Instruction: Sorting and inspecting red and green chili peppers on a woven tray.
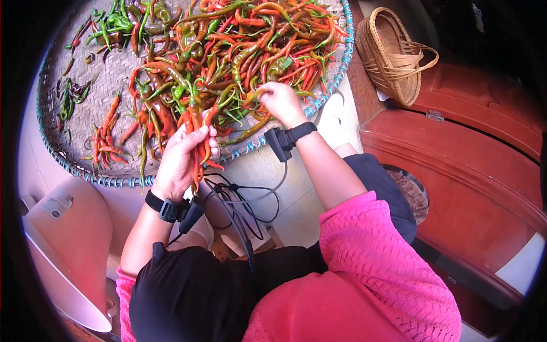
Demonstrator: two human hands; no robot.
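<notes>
Several long red chili peppers [198, 124] are bunched in my left hand [181, 147], stems up and tips hanging below the fingers. At the near right edge of the pepper heap, my right hand [282, 101] pinches an orange-green chili [253, 97] between thumb and fingertips. The heap of mixed red, brown and green chilies [256, 47] covers much of a round woven bamboo tray [115, 77]. A small pile of red chilies [106, 143] lies apart at the tray's left. Green chilies [119, 21] are grouped at its far left.
Turquoise binding wraps the tray's rim [96, 178]. A handled wicker basket [384, 55] stands at the right beside red wooden panelling [461, 141]. Black cables [243, 201] trail from my wrist-strapped devices across the floor below the tray. A pinkish bin-like container [72, 222] is at the lower left.
</notes>
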